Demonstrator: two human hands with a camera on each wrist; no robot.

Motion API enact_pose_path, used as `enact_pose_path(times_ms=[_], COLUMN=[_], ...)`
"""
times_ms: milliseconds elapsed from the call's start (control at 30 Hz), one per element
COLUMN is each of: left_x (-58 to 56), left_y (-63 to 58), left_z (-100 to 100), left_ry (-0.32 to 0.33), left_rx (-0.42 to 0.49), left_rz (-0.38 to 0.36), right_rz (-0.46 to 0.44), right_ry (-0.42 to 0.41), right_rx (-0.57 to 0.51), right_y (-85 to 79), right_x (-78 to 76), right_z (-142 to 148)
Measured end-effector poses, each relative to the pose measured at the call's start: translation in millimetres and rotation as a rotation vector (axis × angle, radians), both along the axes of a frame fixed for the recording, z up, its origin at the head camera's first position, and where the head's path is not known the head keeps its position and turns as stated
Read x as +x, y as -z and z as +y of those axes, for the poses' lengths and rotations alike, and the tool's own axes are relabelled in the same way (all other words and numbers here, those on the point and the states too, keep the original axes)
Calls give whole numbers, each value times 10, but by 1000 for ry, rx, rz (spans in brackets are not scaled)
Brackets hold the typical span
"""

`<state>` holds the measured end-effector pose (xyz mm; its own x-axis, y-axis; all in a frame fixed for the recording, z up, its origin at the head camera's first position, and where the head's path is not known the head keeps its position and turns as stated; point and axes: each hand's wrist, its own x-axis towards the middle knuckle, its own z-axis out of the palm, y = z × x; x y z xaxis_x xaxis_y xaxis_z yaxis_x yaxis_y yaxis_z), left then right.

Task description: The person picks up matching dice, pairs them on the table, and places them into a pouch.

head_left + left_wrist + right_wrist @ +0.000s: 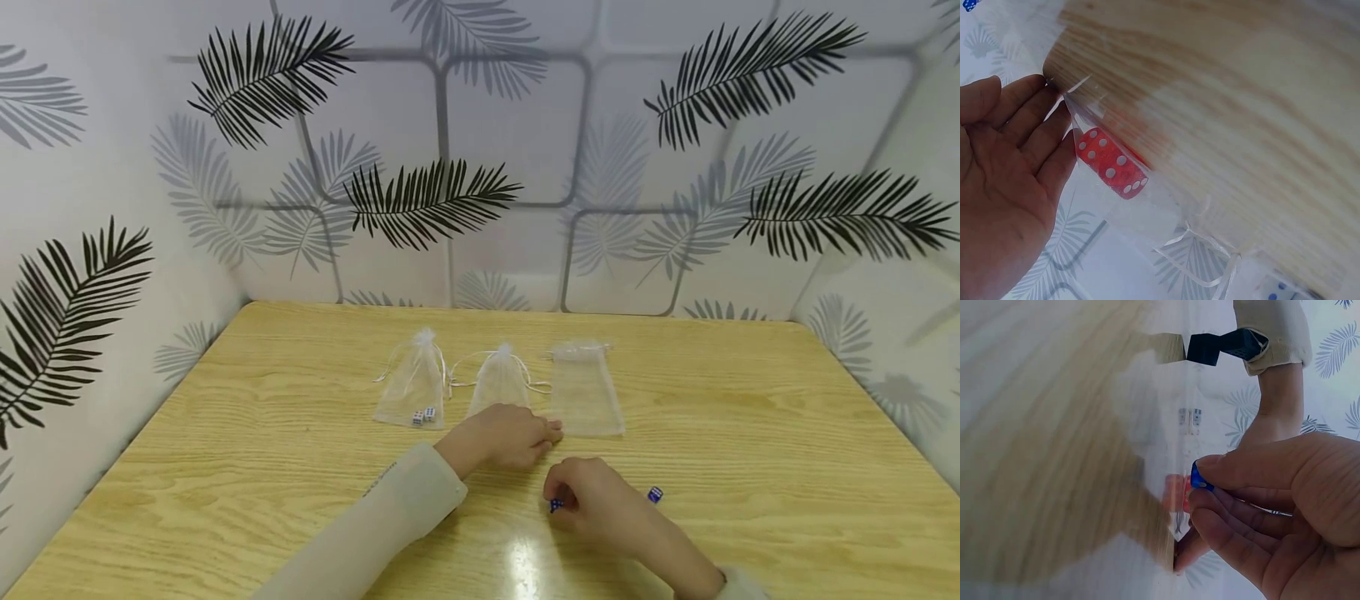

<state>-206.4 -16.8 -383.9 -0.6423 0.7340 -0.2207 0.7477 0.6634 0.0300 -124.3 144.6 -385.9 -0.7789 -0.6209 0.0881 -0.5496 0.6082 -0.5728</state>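
Observation:
My left hand [513, 435] reaches over the near end of the middle sheer white drawstring bag [501, 379], its fingers extended and its thumb apart. The fingertips touch or nearly touch that bag's corner. Inside the bag, red dice [1113, 162] with white pips show in the left wrist view; the hand hides them from the head view. To the right and nearer, my right hand [592, 500] pinches a blue die [1199, 477] between thumb and fingers, low over the table. Another blue die [655, 495] lies just right of that hand.
On the left, a sheer bag [408, 383] holds white dice [423, 415]. A flat sheer bag [587, 392] lies right of the middle one, just beyond my left fingertips. The wooden table [247, 433] meets leaf-patterned walls [510, 250] at its back and sides.

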Motion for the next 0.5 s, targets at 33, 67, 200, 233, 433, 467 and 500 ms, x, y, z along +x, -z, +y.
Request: enact_pose_path(times_ms=[33,67,200,233,433,467,500], left_x=[0,0,-1,-2,1,1,0], left_y=[1,3,4,2,1,2,5], left_z=[1,2,9,11,6,5,5], left_ry=[0,-1,11,15,8,4,1], left_rx=[0,1,-2,-4,1,0,1], left_rz=[-2,-6,-6,-4,2,1,1], right_rz=[1,5,25,26,2,2,4], right_ry=[-8,-14,-40,-45,-65,-65,-65], right_rx=[1,1,8,11,16,17,17], right_y=[8,15,47,52,71,73,75], right_x=[0,0,-1,-2,-10,-11,-12], right_z=[-12,-21,-43,-45,-51,-53,-55])
